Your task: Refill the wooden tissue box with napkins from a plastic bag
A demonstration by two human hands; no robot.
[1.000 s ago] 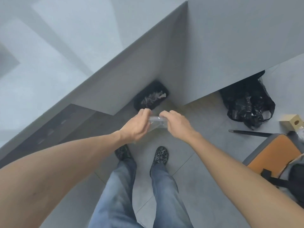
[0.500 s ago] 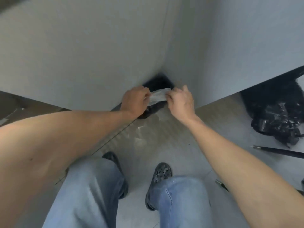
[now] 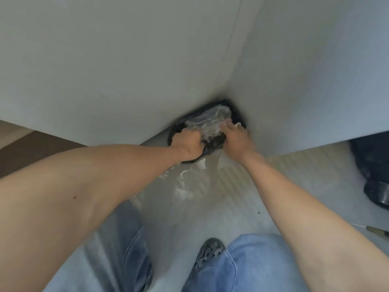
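Illumination is soft, even and moderately bright, with no hard shadows on the grey panels (image 3: 126, 70). A dark pocket sits in the corner around the black bin (image 3: 237, 114). The glossy floor (image 3: 210, 207) carries pale reflected glare patches. Motion blur softens the whole frame, most visibly at both hands. Wide-angle distortion bends the panel edges and enlarges the forearms near the borders.
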